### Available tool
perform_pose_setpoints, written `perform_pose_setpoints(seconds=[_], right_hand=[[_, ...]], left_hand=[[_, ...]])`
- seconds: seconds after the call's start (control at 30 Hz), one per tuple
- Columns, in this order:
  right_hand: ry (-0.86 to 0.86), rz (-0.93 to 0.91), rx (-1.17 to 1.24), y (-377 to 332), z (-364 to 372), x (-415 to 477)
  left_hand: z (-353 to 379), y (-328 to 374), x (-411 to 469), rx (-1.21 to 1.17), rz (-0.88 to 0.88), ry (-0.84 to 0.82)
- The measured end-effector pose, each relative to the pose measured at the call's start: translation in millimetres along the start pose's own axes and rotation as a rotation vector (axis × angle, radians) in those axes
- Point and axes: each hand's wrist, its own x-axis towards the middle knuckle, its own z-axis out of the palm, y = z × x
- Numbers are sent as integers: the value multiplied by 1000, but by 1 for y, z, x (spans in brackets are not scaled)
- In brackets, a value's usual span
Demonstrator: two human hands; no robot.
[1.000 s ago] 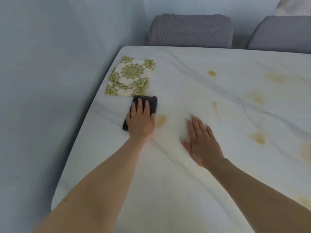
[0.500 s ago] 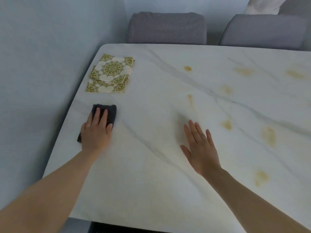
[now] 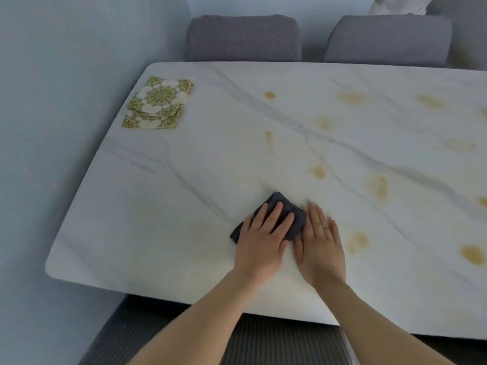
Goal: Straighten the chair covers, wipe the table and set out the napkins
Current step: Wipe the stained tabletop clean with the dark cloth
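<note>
Left hand (image 3: 261,241) flat, fingers spread, pressing folded dark grey cloth (image 3: 284,214) onto white marble-patterned table (image 3: 184,180), near front edge. Right hand (image 3: 320,246) flat beside it, fingers extended, gripping nothing. Green-and-cream patterned paper napkins (image 3: 158,104) stacked at far left corner.

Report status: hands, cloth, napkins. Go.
Left hand flat on cloth, pressing it to the table. Right hand flat beside it, empty. Napkins stacked at far left corner, clear of cloth.
</note>
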Motion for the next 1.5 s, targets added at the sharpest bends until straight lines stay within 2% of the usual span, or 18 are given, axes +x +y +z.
perform_pose_setpoints(seconds=[0.07,0.13,0.3,0.37,0.43,0.5,0.63,0.73,0.83,0.97,1.07,1.13,1.27,1.37,1.43,1.5], right_hand=[[13,-48,-3,3,1,-4],[13,-75,41,5,3,-4],[18,-83,111,7,5,-4],[20,-81,128,6,4,-4],[-10,-86,120,6,3,-3],[-5,-89,116,8,3,-3],[7,-162,141,13,-2,-9],[32,-213,147,32,-12,-23],[65,-79,126,89,-11,-37],[19,183,76,162,1,-48],[12,218,62,164,5,-49],[13,212,59,163,5,-48],[19,198,57,167,6,-48],[19,198,57,165,5,-48],[4,197,59,165,5,-48],[3,204,60,166,5,-47]], left_hand=[[1,-5,-23,16,38,1],[0,-34,-48,14,-75,10],[-7,-120,-115,-22,-671,41],[-8,-114,-117,-81,-890,44],[-6,-78,-107,-121,-993,53],[-1,-29,-91,-117,-922,40],[13,56,-70,-91,-671,11],[7,56,-67,-2,-549,81],[12,35,-65,107,-417,83],[18,46,-44,-7,-510,92],[18,77,-10,-57,-578,120],[23,114,14,-67,-453,117],[38,176,26,5,-21,85],[36,151,8,76,121,50],[34,110,-8,91,46,61],[29,63,-25,96,-118,65]])
